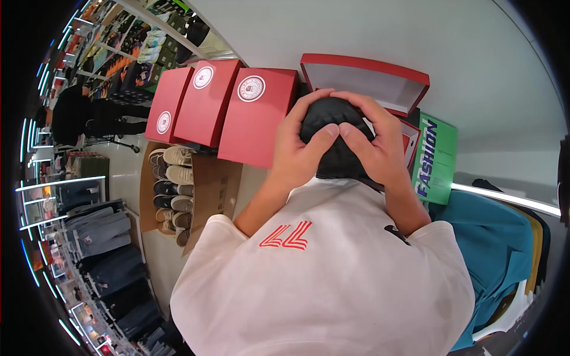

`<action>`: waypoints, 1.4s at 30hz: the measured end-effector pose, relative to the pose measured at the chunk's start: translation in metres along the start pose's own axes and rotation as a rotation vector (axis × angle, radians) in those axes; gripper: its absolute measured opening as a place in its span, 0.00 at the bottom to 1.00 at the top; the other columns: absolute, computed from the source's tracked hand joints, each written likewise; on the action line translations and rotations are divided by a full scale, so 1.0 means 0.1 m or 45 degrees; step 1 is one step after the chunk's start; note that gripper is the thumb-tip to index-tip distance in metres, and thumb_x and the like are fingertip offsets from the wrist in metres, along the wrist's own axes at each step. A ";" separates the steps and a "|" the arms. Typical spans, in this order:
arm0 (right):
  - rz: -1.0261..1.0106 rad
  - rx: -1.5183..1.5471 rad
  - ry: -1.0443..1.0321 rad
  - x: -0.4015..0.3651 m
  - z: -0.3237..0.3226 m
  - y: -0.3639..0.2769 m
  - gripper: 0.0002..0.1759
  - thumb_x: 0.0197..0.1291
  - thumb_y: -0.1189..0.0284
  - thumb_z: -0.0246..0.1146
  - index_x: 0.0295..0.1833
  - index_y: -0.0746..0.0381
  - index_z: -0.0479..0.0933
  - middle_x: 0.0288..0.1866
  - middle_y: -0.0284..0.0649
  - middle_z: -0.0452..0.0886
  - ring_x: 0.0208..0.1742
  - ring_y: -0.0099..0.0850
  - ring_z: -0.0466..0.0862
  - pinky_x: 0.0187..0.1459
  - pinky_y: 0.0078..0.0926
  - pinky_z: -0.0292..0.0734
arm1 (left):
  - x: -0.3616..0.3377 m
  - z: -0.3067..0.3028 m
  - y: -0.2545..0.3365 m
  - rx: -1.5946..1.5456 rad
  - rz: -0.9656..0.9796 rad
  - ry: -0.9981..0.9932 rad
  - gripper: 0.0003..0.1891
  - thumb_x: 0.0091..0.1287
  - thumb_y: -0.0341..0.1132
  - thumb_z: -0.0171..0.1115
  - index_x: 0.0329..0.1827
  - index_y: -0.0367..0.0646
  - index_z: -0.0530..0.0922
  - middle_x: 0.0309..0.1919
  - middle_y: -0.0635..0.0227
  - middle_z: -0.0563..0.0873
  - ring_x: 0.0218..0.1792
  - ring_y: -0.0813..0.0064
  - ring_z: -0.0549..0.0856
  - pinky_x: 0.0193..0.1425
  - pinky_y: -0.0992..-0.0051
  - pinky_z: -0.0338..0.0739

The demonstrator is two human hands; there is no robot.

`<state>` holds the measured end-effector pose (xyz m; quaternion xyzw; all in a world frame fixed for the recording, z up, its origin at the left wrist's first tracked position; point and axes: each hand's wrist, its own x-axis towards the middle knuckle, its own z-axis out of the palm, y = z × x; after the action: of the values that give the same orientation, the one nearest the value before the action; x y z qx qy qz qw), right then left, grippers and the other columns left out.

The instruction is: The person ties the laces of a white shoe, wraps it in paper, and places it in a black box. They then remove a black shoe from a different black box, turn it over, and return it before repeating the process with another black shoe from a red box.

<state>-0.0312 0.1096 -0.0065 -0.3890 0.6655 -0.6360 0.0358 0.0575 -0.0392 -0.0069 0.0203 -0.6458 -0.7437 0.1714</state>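
Close to my chest, both hands grip what looks like a black shoe (332, 160), rounded and creased; its far side is hidden. My left hand (297, 139) curls round one side, with the thumb on top. Round the other side wraps my right hand (380, 136), its thumb pressed beside the left one. The fingertips of both hands meet at the far end. Just beyond them is an open red shoe box (409, 142), partly hidden by my right hand, with its lid (368, 80) raised and its pale inside showing.
Red boxes (255, 118) with round white labels stand to the left. Below them, a cardboard carton (217, 190) holds several shoes. A green box (436, 160) marked FASHION and hanging teal clothes (493, 237) are on the right. A person in black (74, 115) stands far left, near clothes racks.
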 end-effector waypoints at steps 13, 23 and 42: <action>-0.101 0.029 -0.019 -0.17 -0.02 -0.10 0.23 0.54 0.68 0.72 0.56 0.63 0.80 0.47 0.41 0.82 0.45 0.36 0.81 0.48 0.31 0.77 | -0.18 0.09 -0.05 -0.006 0.232 0.061 0.22 0.63 0.32 0.69 0.58 0.33 0.77 0.52 0.57 0.84 0.52 0.71 0.83 0.59 0.69 0.79; -0.303 -0.100 -0.080 -0.36 -0.07 -0.26 0.27 0.49 0.68 0.76 0.54 0.66 0.80 0.47 0.43 0.86 0.41 0.39 0.80 0.43 0.34 0.76 | -0.29 -0.08 -0.03 0.455 0.750 -0.071 0.24 0.59 0.41 0.76 0.51 0.35 0.76 0.44 0.54 0.80 0.42 0.61 0.81 0.46 0.66 0.78; 0.577 0.223 0.015 -0.65 -0.54 0.36 0.55 0.47 0.58 0.82 0.79 0.62 0.65 0.78 0.48 0.68 0.77 0.43 0.71 0.76 0.42 0.64 | 0.09 -0.42 -0.20 -1.015 0.024 0.609 0.28 0.75 0.59 0.52 0.56 0.43 0.83 0.53 0.62 0.89 0.55 0.62 0.88 0.62 0.60 0.83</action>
<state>-0.0328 0.1865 -0.0571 -0.2215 0.6783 -0.6692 0.2074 0.0550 -0.0797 -0.0319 0.1178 -0.2521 -0.9067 0.3169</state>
